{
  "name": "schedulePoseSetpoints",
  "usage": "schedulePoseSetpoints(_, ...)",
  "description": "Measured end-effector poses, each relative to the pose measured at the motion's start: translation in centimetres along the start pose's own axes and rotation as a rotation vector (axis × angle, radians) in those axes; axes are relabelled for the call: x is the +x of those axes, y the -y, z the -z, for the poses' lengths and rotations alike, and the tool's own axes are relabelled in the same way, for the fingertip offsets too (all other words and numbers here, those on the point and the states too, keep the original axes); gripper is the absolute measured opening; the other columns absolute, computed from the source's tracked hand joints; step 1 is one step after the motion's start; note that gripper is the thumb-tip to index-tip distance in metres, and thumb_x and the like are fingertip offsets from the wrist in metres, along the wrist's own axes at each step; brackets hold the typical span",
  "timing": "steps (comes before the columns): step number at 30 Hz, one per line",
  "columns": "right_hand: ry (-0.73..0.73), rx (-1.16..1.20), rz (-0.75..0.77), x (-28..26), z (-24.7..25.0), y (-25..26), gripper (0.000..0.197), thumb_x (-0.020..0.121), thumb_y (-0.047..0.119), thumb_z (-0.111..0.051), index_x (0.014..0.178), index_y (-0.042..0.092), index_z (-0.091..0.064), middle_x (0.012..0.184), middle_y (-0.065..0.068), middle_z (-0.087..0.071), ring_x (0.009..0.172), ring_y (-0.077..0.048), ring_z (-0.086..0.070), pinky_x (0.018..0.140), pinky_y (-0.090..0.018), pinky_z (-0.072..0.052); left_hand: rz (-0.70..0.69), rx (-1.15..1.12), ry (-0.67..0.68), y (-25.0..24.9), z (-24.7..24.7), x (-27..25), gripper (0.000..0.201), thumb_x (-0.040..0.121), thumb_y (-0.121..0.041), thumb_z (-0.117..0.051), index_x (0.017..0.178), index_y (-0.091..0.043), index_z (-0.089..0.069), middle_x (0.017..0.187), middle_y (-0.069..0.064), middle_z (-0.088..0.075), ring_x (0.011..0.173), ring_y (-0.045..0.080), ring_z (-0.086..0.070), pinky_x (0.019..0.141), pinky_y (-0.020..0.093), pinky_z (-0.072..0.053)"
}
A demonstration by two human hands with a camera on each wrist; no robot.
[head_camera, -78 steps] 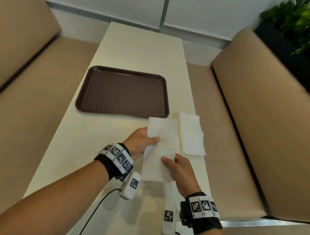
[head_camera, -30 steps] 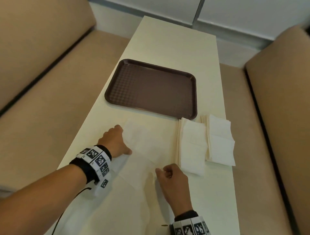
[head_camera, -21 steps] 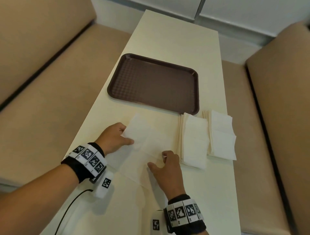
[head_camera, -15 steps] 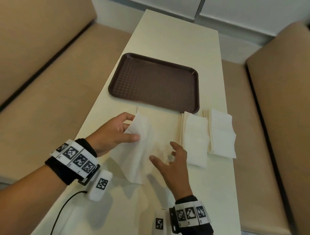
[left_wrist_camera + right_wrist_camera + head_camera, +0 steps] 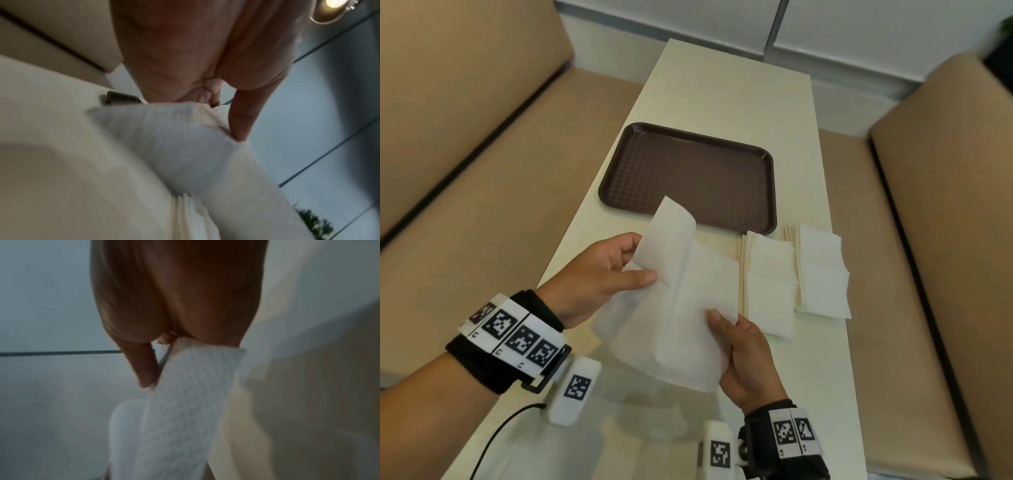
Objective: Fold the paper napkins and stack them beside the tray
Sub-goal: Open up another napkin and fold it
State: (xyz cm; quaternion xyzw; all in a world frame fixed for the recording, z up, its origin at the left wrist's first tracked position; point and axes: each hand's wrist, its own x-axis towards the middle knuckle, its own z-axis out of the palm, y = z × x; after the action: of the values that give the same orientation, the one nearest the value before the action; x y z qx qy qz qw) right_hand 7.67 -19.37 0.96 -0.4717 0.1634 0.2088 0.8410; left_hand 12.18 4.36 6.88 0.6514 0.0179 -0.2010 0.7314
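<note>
An unfolded white paper napkin (image 5: pixel 681 308) hangs above the cream table (image 5: pixel 722 92), held by both hands. My left hand (image 5: pixel 599 274) pinches its upper left part between thumb and fingers, and that corner curls up over the near rim of the brown tray (image 5: pixel 688 174). My right hand (image 5: pixel 743 349) pinches the napkin's right edge with the thumb on top. In the left wrist view the napkin (image 5: pixel 185 146) sits under my thumb (image 5: pixel 244 116). The right wrist view shows the napkin (image 5: pixel 185 402) gripped against the palm. Two stacks of napkins (image 5: pixel 768 284) (image 5: pixel 822 274) lie right of the held one.
Beige padded benches (image 5: pixel 465 171) (image 5: pixel 945 240) run along both long sides of the table. A black cable (image 5: pixel 493 442) trails from my left wrist device across the near table. The stacks lie close to the table's right edge.
The napkin lay flat on the table a second ago with both hands on it. Both hands have since lifted it off the table, the left raising its far corner.
</note>
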Motion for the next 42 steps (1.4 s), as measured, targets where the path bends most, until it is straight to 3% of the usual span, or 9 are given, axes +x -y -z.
schedulePoseSetpoints(6, -0.159, -0.262, 0.102, -0.5, -0.1, 0.2, 0.027, 0.103, 0.011, -0.052, 0.103, 0.011, -0.079, 0.110, -0.018, -0.075, 0.106, -0.031, -0.070, 0.100, -0.052, -0.053, -0.029, 0.434, -0.201, 0.5, -0.3, -0.7, 0.025, 0.090, -0.012, -0.071, 0.112, -0.022, -0.065, 0.108, -0.008, -0.074, 0.093, 0.012, -0.072, 0.089, 0.042, -0.058)
schedulePoseSetpoints(11, -0.107, -0.319, 0.147, -1.1, -1.0, -0.5, 0.025, 0.105, 0.017, -0.049, 0.109, 0.008, -0.072, 0.116, -0.025, -0.068, 0.113, -0.040, -0.065, 0.105, -0.060, -0.047, -0.071, 0.469, -0.128, 1.2, -3.6, -1.4, 0.034, 0.091, -0.023, -0.071, 0.121, -0.035, -0.058, 0.098, -0.005, -0.061, 0.068, 0.007, -0.067, 0.062, 0.021, -0.054)
schedulePoseSetpoints(16, -0.140, -0.169, 0.151, -1.6, -0.6, 0.7, 0.034, 0.109, 0.017, -0.040, 0.117, 0.020, -0.072, 0.118, -0.004, -0.074, 0.112, -0.024, -0.069, 0.098, -0.054, -0.054, 0.078, 0.248, 0.055, 2.3, -3.0, -1.9, 0.061, 0.073, -0.052, -0.081, 0.126, -0.033, -0.060, 0.122, -0.004, -0.069, 0.107, 0.021, -0.070, 0.094, 0.046, -0.055)
schedulePoseSetpoints(19, -0.210, -0.080, 0.128, -1.5, 1.0, 1.4, 0.031, 0.109, 0.020, -0.042, 0.123, 0.019, -0.069, 0.121, -0.003, -0.073, 0.112, -0.022, -0.070, 0.083, -0.042, -0.060, 0.249, 0.004, 0.180, 2.7, -0.9, -2.6, 0.085, 0.056, -0.067, -0.086, 0.125, -0.022, -0.065, 0.121, 0.006, -0.071, 0.108, 0.027, -0.068, 0.092, 0.045, -0.052)
schedulePoseSetpoints(25, -0.250, -0.238, 0.078, -1.2, 1.6, 0.7, 0.032, 0.110, 0.024, -0.040, 0.116, 0.018, -0.071, 0.117, -0.003, -0.074, 0.111, -0.019, -0.068, 0.097, -0.039, -0.054, 0.247, 0.136, 0.115, 4.5, -0.7, -2.3, 0.043, 0.064, -0.029, -0.088, 0.102, -0.015, -0.075, 0.083, 0.013, -0.063, 0.069, 0.023, -0.062, 0.068, 0.034, -0.052)
schedulePoseSetpoints(28, -0.245, -0.171, 0.010, -1.2, 1.6, 0.4, 0.033, 0.110, 0.023, -0.038, 0.119, 0.016, -0.069, 0.117, -0.002, -0.075, 0.108, -0.013, -0.070, 0.089, -0.030, -0.054, 0.196, 0.130, 0.097, 4.7, -0.9, -2.2, 0.051, 0.068, -0.027, -0.086, 0.114, -0.011, -0.069, 0.105, 0.008, -0.072, 0.092, 0.023, -0.068, 0.084, 0.036, -0.053)
schedulePoseSetpoints(32, -0.231, -0.001, -0.066, -1.4, 1.4, 0.4, 0.033, 0.110, 0.021, -0.038, 0.126, 0.012, -0.065, 0.121, -0.006, -0.073, 0.113, -0.021, -0.070, 0.100, -0.043, -0.052, 0.134, -0.057, 0.133, 4.8, -1.9, -2.4, 0.060, 0.077, -0.010, -0.078, 0.133, -0.011, -0.057, 0.129, 0.010, -0.067, 0.120, 0.029, -0.063, 0.099, 0.042, -0.053)
schedulePoseSetpoints(36, -0.267, 0.019, -0.062, -1.1, 1.9, 0.2, 0.030, 0.109, 0.019, -0.042, 0.124, 0.009, -0.066, 0.117, -0.007, -0.075, 0.108, -0.023, -0.072, 0.100, -0.049, -0.053, 0.199, -0.027, -0.078, 5.4, -2.0, -2.0, 0.058, 0.067, -0.024, -0.088, 0.118, -0.007, -0.066, 0.113, 0.013, -0.074, 0.101, 0.033, -0.071, 0.077, 0.039, -0.061)
schedulePoseSetpoints(42, -0.279, -0.205, -0.096, -0.8, 2.2, -0.7, 0.029, 0.109, 0.022, -0.041, 0.112, 0.020, -0.070, 0.104, 0.000, -0.078, 0.098, -0.021, -0.074, 0.078, -0.045, -0.061, 0.240, 0.085, -0.271, 6.3, -2.2, -2.3, 0.030, 0.085, -0.004, -0.076, 0.113, -0.008, -0.066, 0.094, 0.019, -0.074, 0.064, 0.029, -0.069, 0.067, 0.040, -0.060)
